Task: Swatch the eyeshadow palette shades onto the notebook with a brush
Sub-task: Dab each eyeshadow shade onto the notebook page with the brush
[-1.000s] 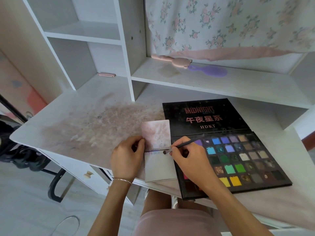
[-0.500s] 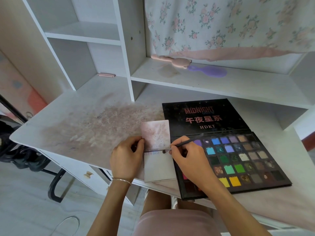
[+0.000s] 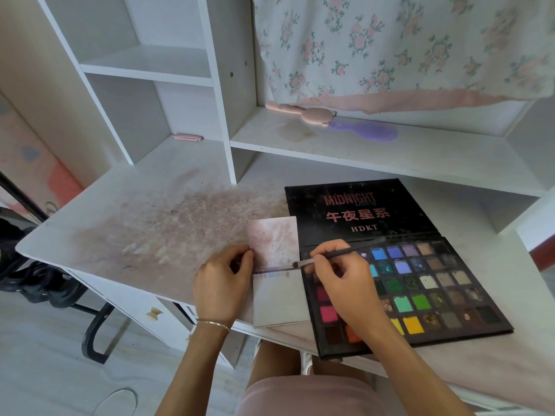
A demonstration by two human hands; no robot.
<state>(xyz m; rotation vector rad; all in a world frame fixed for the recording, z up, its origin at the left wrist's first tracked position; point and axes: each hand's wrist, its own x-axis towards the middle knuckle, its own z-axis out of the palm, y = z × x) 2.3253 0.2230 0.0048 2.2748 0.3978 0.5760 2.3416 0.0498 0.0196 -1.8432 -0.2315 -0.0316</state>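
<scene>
An open black eyeshadow palette point(image 3: 420, 283) with several coloured pans lies at the desk's front right, its lid flat behind it. A small open notebook point(image 3: 279, 298) lies just left of the palette, its upper page stained pink and small swatches along the top of its lower page. My left hand point(image 3: 220, 285) holds the notebook's left edge near the fold. My right hand point(image 3: 345, 283) pinches a thin dark brush point(image 3: 333, 255), whose tip touches the notebook at its fold, near the right edge. My right hand hides part of the palette's left columns.
The white desk point(image 3: 120, 211) carries a wide pinkish powder stain left of the notebook. On the shelf behind lie a purple hairbrush point(image 3: 369, 132) and a pink item point(image 3: 300, 112), under a floral cloth point(image 3: 390, 46). A pink clip point(image 3: 186, 137) sits at the back left.
The brush tip has lifted slightly from the lower page's swatch row up to the fold. My left hand has stayed in place on the notebook.
</scene>
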